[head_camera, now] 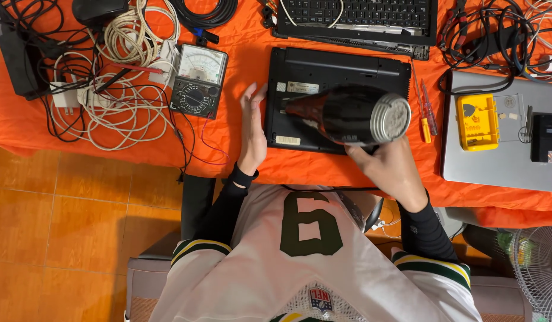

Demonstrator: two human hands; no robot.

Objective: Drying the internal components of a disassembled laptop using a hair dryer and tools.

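Hovering over laptop [323,74]: right-hand [386,170] dryer [353,113]

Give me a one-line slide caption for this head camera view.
Right hand holds a black hair dryer over an upturned black laptop while the left hand rests at its edge.

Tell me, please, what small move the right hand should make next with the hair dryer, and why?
Probably sweep the hair dryer slowly sideways along the black laptop. The right hand holds it low over the laptop's upturned underside, nozzle toward the left part, while the left hand rests open beside the laptop's left edge. Staying on one spot may overheat the plastic.
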